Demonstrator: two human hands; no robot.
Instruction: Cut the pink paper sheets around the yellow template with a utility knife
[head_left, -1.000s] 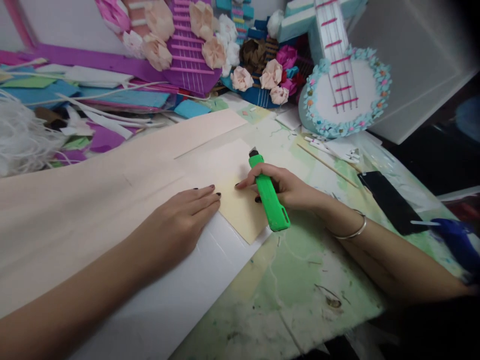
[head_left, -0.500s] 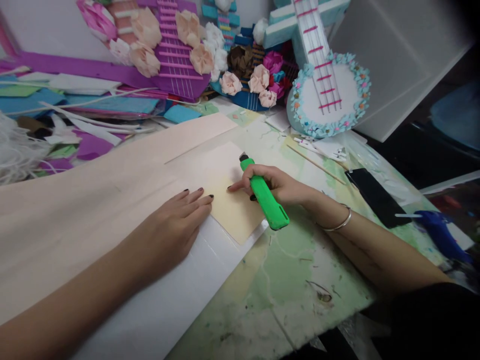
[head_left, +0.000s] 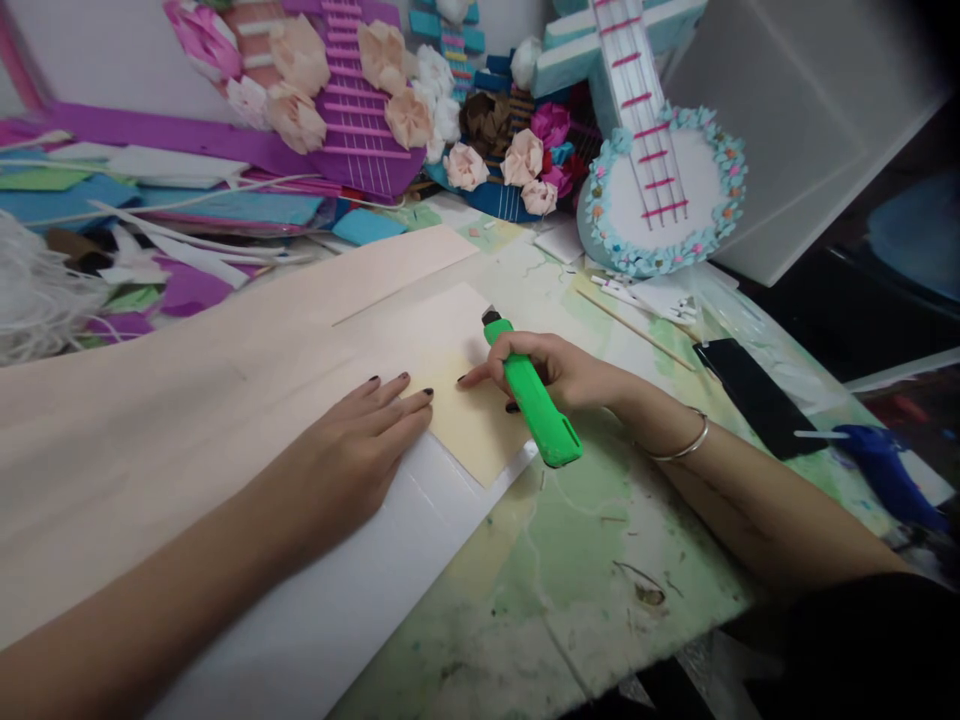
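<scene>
My left hand lies flat, fingers stretched out, on a large pale pink sheet, its fingertips at the edge of a small cream-yellow card. A green utility knife is in my right hand, its short blade tip pointing away from me and raised off the sheet. The right index fingertip touches the card. Under the card and the pink sheet lies a glossy white sheet. A straight slit or edge shows in the pink sheet beyond my hands.
Decorated toy guitars, one light blue and one purple, stand at the back. Foam scraps and white string pile up at left. At right lie a wooden stick, a black phone-like slab and a blue glue gun.
The whole view has shifted very slightly. Both hands, the utility knife and the card keep nearly the same places; the knife's rear end sits a touch lower.
</scene>
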